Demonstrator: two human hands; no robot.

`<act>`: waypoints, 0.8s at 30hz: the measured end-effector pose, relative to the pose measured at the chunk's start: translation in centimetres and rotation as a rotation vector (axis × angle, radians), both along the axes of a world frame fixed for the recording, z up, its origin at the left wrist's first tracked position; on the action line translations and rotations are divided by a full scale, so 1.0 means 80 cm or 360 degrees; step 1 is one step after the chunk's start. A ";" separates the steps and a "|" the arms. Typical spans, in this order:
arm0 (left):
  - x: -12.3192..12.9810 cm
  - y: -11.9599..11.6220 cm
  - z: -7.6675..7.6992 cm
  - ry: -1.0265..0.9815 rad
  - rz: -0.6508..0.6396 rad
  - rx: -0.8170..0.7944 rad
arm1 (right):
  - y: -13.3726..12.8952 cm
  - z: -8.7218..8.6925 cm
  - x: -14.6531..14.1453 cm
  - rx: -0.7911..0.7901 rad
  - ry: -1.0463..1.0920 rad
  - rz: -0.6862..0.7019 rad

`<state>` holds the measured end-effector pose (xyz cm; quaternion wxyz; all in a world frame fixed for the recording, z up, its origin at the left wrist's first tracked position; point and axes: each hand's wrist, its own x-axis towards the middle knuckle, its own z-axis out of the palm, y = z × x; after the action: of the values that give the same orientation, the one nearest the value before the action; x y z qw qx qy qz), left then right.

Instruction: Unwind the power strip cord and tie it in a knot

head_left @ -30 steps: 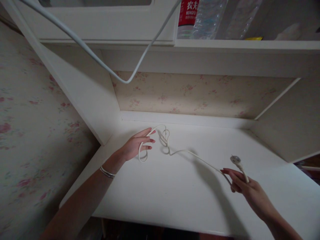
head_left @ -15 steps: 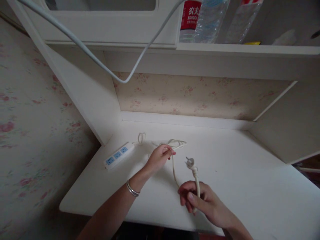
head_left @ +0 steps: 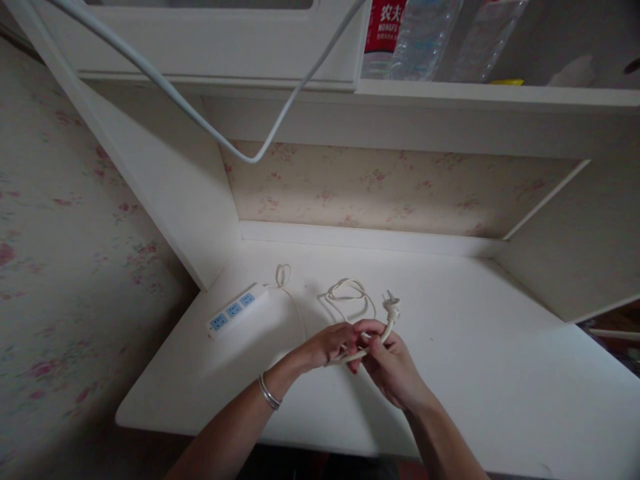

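Observation:
My right hand (head_left: 387, 363) is closed around the cream cord just below its plug (head_left: 392, 307), whose prongs point up and away from me. Touching its fingers, my left hand (head_left: 333, 347) is closed on the same cord (head_left: 350, 358). More of the cord lies in loose loops (head_left: 347, 288) on the white desk beyond my hands. At the left of the desk sits a white power strip (head_left: 233, 310) with blue sockets, and a small coil of its cord (head_left: 283, 275) stands beside it.
A thick white cable (head_left: 190, 113) hangs across the upper left, nearer the camera. Plastic bottles (head_left: 425, 40) stand on the shelf (head_left: 490, 93) above the desk (head_left: 480, 373). A side panel (head_left: 165, 173) rises at the left, another (head_left: 590, 247) at the right.
My left hand has come back toward me, away from the cord loops, and meets my right hand. My right hand has moved slightly forward with the plug. The loops now lie flat and spread.

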<state>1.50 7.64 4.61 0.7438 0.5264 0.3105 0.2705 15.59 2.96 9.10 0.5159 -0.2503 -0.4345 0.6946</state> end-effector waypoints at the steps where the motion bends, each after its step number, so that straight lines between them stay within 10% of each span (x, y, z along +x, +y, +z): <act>1: -0.004 0.000 0.002 0.0006 -0.0028 0.0009 | 0.006 0.003 0.007 -0.0013 0.0047 -0.0095; 6: -0.033 -0.002 0.022 0.0336 -0.0199 0.0335 | 0.041 -0.003 0.041 0.0047 -0.0024 -0.0455; 16: -0.033 -0.023 0.021 0.0828 -0.0023 0.0990 | 0.054 -0.083 0.026 0.0066 -0.0793 -0.0506; 24: -0.048 -0.023 0.022 0.1147 -0.0180 0.1388 | 0.059 -0.069 0.044 0.0148 -0.1315 -0.0575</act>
<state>-2.30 5.83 6.41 0.3178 0.8597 0.3757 0.1368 19.12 7.70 3.61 0.4227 -0.5550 -0.5840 0.4150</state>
